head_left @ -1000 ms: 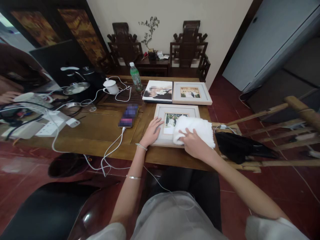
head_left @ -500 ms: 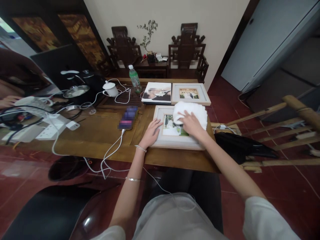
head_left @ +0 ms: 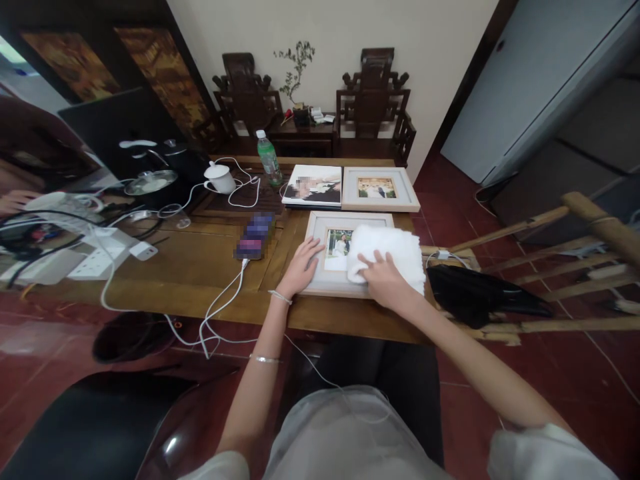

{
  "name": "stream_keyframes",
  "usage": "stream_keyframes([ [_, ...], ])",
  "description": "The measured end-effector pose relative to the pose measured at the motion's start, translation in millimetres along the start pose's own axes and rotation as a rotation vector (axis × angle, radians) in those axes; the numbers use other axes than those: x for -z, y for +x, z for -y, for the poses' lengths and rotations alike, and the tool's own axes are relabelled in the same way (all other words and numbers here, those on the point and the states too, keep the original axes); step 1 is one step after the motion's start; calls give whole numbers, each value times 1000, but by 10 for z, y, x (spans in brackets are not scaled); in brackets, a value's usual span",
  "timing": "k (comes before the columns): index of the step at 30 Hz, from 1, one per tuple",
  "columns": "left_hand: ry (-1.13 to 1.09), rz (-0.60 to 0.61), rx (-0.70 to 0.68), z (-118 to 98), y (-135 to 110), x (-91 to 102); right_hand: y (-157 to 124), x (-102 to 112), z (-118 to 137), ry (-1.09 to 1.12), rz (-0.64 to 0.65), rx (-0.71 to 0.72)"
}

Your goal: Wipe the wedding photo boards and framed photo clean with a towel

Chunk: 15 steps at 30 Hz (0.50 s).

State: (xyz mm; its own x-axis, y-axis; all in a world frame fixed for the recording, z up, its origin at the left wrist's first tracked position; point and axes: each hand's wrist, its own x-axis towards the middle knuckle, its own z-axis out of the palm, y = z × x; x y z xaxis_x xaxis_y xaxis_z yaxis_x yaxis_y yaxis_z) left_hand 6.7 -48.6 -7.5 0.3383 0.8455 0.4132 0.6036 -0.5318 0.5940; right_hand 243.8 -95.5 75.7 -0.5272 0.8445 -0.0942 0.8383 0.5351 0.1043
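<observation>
A picture frame (head_left: 316, 280) with pale wood edges lies flat on the table, a photo behind its front. My left hand (head_left: 301, 263) rests on its left side, fingers stretched out and lying flat. Under my right hand (head_left: 387, 283) is a folded white towel (head_left: 395, 243), which covers the right part of the frame and overhangs its right edge. The fingers of that hand press the towel down onto the frame, near its lower right.
Behind lie a second framed photo (head_left: 405, 195) and a photo album or print (head_left: 315, 183). A phone (head_left: 255, 235) on a white cable, a plastic bottle (head_left: 269, 160), a lidded white cup (head_left: 220, 179) and power strips (head_left: 103, 253) sit leftward. A bamboo chair (head_left: 530, 220) stands right.
My right hand and the towel have slid toward me and slightly right across the frame, uncovering its upper part. My left hand stays on the left side.
</observation>
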Motion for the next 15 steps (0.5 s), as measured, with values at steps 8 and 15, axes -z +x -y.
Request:
stream_keyframes([
  [8, 7, -3, -8, -16, -2, 3, -330, 210, 316, 171, -1, 207],
  [15, -3, -3, -4, -20, -1, -1, 282, -202, -67, 129, -125, 29],
])
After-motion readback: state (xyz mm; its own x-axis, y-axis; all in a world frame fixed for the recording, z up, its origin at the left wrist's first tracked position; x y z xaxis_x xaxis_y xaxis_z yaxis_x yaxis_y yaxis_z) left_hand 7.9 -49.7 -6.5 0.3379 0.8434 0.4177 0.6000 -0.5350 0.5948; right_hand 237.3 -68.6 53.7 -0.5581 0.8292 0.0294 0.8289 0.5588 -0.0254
